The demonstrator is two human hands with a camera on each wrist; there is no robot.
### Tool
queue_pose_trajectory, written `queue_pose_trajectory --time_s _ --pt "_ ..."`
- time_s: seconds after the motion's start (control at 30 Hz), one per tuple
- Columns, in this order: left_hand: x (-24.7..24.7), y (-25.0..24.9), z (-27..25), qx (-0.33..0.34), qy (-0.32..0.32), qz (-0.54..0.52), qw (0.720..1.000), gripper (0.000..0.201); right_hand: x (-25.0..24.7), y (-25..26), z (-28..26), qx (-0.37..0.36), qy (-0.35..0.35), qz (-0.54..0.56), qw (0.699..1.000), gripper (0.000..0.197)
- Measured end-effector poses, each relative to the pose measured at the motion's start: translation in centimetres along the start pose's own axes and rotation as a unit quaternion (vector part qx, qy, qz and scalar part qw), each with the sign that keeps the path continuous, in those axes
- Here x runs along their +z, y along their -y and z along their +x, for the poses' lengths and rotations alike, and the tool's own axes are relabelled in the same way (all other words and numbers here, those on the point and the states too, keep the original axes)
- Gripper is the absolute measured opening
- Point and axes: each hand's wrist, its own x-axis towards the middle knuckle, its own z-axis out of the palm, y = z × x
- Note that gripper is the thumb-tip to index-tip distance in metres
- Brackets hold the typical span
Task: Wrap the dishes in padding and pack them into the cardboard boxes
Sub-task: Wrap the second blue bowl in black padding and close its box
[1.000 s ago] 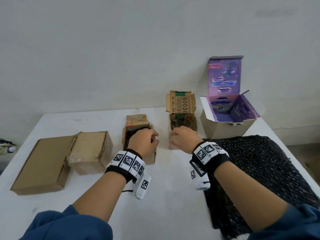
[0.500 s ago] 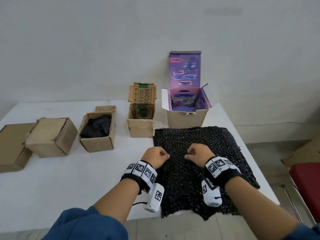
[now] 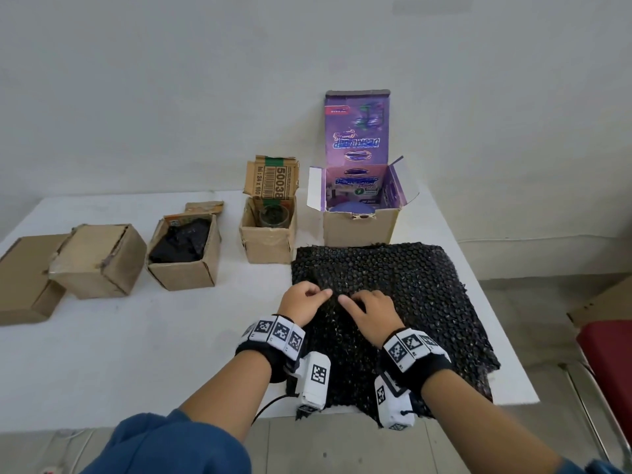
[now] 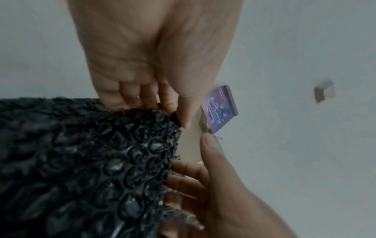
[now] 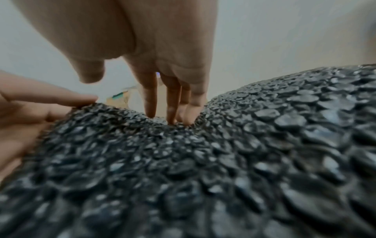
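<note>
A sheet of black bubble wrap (image 3: 410,302) lies flat on the right part of the white table (image 3: 136,354), its near edge hanging over the table front. My left hand (image 3: 319,295) pinches a raised fold of the bubble wrap (image 4: 81,161) between thumb and fingers. Close beside it, my right hand (image 3: 352,302) presses straight fingertips (image 5: 173,117) down into the bubble wrap (image 5: 223,161), thumb held apart. A clear glass (image 3: 272,215) stands in a small open carton (image 3: 268,244). A rounded blue-purple dish (image 3: 350,207) sits in the open purple-lined box (image 3: 359,227).
Another open carton (image 3: 183,268) holds a bundle in black wrap. A shut carton (image 3: 99,261) leans on a flat brown box (image 3: 24,282) at the left. A red chair (image 3: 608,343) stands off the table's right edge. The table's right side ends near the wrap.
My hands left the open cartons, came down on the bubble wrap and have now drawn close together, the left pinching up a fold. The view swung right.
</note>
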Motion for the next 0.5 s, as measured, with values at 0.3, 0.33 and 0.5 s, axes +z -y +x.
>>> queue_pose_trajectory --time_s 0.3,0.33,0.5 --pt "1.8 -7.7 -2.1 -0.009 0.209 -0.239 0.948 0.056 -5.5 -2.1 -0.3 0.043 -0.068 0.274 0.958 0.047" --pt "2.6 -8.0 -2.1 -0.001 0.221 -0.233 0.947 0.056 -6.1 -3.2 -0.3 0.048 -0.076 0.256 0.962 0.04" --pt "6.3 -7.4 -0.8 0.064 0.105 -0.004 0.992 0.03 -8.4 -9.4 -1.3 0.098 -0.126 0.191 0.969 0.024"
